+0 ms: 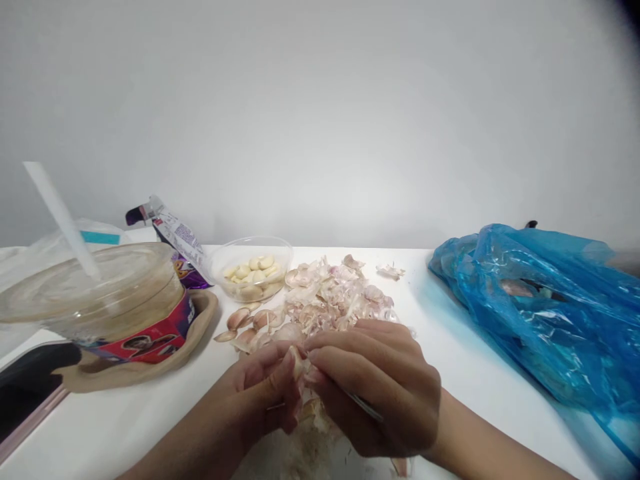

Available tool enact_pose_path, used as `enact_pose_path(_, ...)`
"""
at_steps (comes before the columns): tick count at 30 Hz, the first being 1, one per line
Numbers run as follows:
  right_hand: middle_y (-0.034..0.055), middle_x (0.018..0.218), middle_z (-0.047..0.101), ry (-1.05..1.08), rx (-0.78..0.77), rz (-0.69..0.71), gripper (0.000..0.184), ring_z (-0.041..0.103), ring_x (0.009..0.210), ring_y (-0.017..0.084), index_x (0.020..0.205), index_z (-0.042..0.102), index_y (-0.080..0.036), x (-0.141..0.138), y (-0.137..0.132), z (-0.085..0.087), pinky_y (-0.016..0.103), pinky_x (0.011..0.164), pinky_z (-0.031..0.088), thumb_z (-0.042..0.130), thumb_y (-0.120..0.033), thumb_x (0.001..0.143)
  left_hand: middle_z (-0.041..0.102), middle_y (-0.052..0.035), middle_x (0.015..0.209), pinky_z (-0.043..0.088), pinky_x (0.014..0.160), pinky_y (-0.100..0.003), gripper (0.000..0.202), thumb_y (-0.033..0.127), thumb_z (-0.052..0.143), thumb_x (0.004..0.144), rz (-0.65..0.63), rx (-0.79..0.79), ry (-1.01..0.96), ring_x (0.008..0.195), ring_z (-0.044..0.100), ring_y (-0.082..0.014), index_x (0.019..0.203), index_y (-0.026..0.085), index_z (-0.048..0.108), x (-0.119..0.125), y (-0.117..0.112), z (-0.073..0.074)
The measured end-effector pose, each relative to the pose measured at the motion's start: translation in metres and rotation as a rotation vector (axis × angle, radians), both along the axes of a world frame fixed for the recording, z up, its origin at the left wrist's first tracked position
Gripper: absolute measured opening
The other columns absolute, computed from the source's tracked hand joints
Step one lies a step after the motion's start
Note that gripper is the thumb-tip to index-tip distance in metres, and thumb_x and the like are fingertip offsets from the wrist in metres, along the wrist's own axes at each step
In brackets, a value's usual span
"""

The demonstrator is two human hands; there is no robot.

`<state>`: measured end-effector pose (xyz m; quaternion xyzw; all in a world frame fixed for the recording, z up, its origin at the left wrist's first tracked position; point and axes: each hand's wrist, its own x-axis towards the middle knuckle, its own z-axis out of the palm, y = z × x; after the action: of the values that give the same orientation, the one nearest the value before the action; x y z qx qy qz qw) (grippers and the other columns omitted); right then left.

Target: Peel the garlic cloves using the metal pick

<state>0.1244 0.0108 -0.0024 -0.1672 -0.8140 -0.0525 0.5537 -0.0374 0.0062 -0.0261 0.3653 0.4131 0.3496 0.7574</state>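
A garlic clove (297, 363) is pinched between the thumb and fingers of my left hand (265, 390). Against its right side press the closed fingertips of my right hand (370, 383), and they hide part of the clove. A thin, pale strip (367, 405) shows under my right palm; its kind cannot be made out. Below both hands lies a partly hidden garlic bulb (313, 437) with its roots towards me. Just beyond my fingers is a heap of garlic skins (335, 293), with unpeeled cloves (245, 320) along its left side.
A clear plastic bowl (287, 257) of peeled cloves stands behind the heap. To the left are a large drink cup (135, 293) with a straw in a cardboard holder (200, 333), a phone (30, 380) and a snack wrapper (183, 233). A blue plastic bag (540, 320) lies right.
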Motion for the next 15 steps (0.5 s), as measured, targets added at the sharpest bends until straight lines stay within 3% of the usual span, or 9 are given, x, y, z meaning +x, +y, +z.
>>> enact_pose_path(10,0.0067,0.075,0.068,-0.014,-0.004,-0.021,0.009,0.062,0.057,0.013,0.07,0.058,-0.01,-0.0007,-0.0005,0.0002,0.024,0.047,0.049,0.053,-0.009,0.077,0.053,0.006,0.044,0.032,0.044,-0.018,0.028,0.036,0.073,0.057,-0.001,-0.006,-0.029,0.042,0.042,-0.0071,0.073,0.018,0.058,0.0014,-0.0005,0.0004)
enact_pose_path(15,0.0069,0.077,0.068,0.004,-0.005,-0.032,0.009,0.062,0.057,0.013,0.069,0.058,-0.011,-0.0005,-0.0015,-0.0013,0.024,0.046,0.048,0.053,-0.008,0.075,0.051,0.0057,0.05,0.033,0.049,-0.021,0.02,0.037,0.064,0.067,0.054,0.018,0.007,0.047,0.042,-0.0088,0.076,0.02,0.058,0.0027,-0.006,0.0048)
